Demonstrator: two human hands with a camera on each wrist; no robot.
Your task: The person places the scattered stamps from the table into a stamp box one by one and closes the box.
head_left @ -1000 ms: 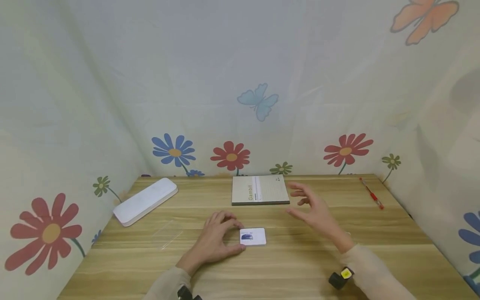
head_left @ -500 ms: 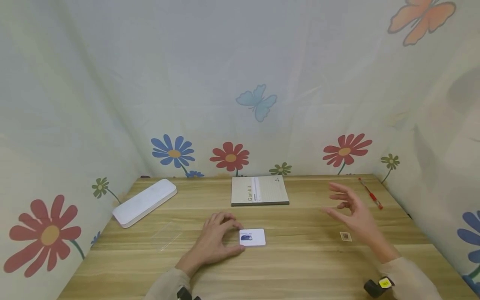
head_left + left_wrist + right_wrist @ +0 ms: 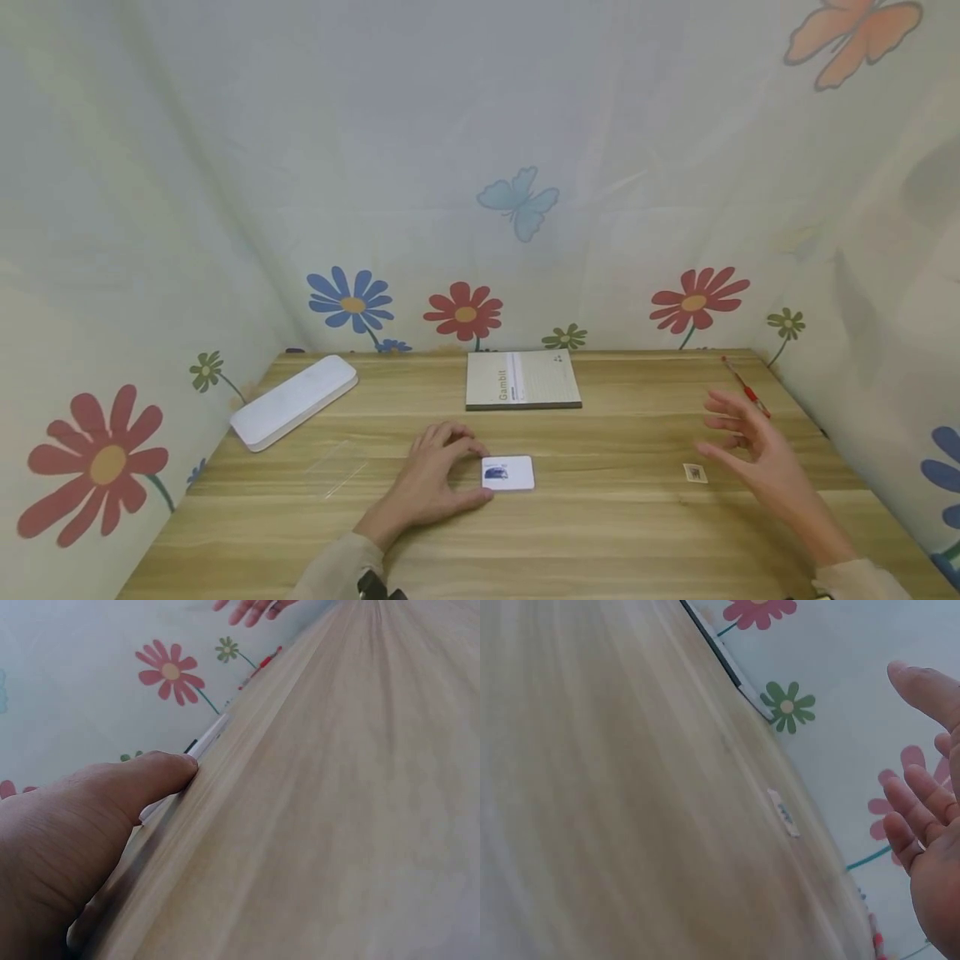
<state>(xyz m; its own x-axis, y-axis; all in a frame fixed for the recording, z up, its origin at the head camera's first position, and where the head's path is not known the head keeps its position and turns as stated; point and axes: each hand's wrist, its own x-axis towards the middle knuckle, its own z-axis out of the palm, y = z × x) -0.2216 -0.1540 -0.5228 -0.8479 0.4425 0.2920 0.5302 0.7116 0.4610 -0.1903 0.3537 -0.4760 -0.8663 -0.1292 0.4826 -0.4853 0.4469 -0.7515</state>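
My left hand [image 3: 431, 479] rests on the table at the left end of a small white rounded card [image 3: 519, 473] with a blue picture. Thumb and index finger hold the card by its left corners, and in the left wrist view the thumb [image 3: 161, 776] presses at its edge. My right hand [image 3: 768, 467] hovers above the table at the right, fingers loosely bent and apart, holding nothing. Just left of it lies a small square stamp-like piece [image 3: 695, 473] with a dark print, which the right wrist view also shows flat on the wood.
A notebook [image 3: 555, 379] marked "Gambit" lies at the back middle. The red pen [image 3: 752, 395] is at the back right, partly behind the right hand. A long white case [image 3: 294, 404] stands at the back left, with a clear plastic sheet [image 3: 337, 468] in front of it.
The right hand has moved to the right, away from the card, and come past the stamp-like piece, uncovering it. My left hand and the card have stayed in place.
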